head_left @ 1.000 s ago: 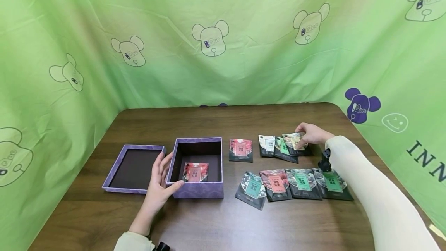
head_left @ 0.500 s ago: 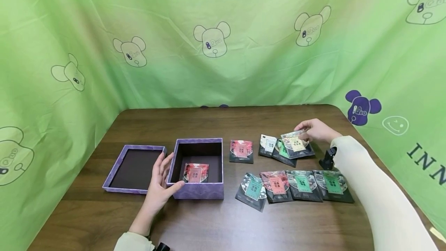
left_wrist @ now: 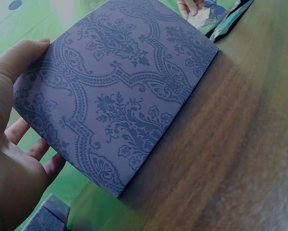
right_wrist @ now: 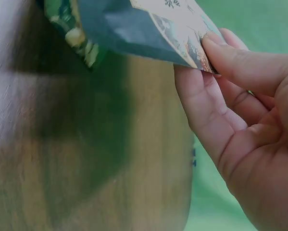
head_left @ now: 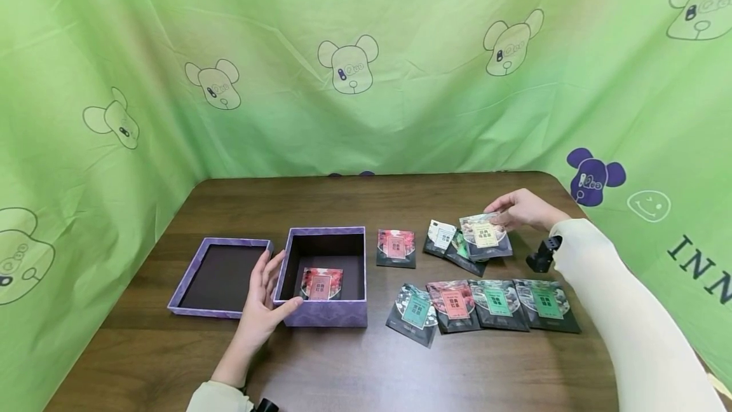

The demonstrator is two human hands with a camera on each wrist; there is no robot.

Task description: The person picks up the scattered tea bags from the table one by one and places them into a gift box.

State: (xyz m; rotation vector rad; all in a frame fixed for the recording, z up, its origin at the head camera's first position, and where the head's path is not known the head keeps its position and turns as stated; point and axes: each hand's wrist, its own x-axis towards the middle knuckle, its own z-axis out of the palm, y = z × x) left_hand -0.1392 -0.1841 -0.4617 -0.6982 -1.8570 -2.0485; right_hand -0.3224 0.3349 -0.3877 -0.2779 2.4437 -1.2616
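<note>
My right hand [head_left: 527, 210] pinches a tea sachet [head_left: 483, 234] with a pale yellow label by its right edge, thumb on its face. In the right wrist view the sachet [right_wrist: 129, 29] is lifted off the table, its shadow below. Under it lie a green-labelled sachet [head_left: 460, 250] and a white-labelled sachet [head_left: 440, 236], overlapping. My left hand [head_left: 264, 301] grips the near left corner of a purple box [head_left: 326, 314], thumb at the front rim and fingers along the left side. Inside the box lies a red sachet [head_left: 321, 283]. The patterned box wall [left_wrist: 115, 86] fills the left wrist view.
The purple-edged box lid [head_left: 220, 278] lies left of the box, inside up. A red sachet [head_left: 396, 248] is just right of the box. Nearer, a row holds a teal sachet [head_left: 414, 313], a red-labelled sachet [head_left: 455, 307] and two green-labelled ones. Green cloth [head_left: 354, 132] hangs behind the table.
My right hand has taken hold of the yellow-labelled sachet and raised it slightly, tilting its face toward me. The sachets beneath have shifted a little. My left hand has stayed on the box.
</note>
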